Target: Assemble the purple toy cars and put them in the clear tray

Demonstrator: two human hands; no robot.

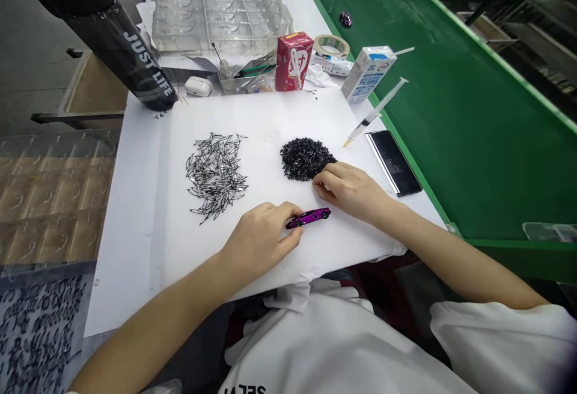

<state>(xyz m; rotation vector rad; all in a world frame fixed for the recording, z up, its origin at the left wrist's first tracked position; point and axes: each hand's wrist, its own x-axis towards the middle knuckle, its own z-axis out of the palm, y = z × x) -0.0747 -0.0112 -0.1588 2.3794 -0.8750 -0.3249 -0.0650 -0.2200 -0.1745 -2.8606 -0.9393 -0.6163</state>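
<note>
My left hand (264, 235) pinches the front end of a purple toy car (311, 217) between thumb and fingers, low over the white foam sheet (265, 124). At the lower right edge of a heap of small black parts (304, 157), my right hand (345, 188) has its fingertips pressed together. Whatever lies between those fingertips is hidden or too small to make out. To the left spreads a loose pile of thin, clear pieces with black outlines (216, 175). A syringe (376, 112) with a yellow tip rests beyond my right hand.
A phone (394, 163) lies at the right by the green conveyor (451, 124). Along the back stand a black bottle (130, 45), a red carton (293, 62), a white carton (367, 74), a tape roll (332, 45), an earbud case (198, 86) and stacked clear trays (216, 9).
</note>
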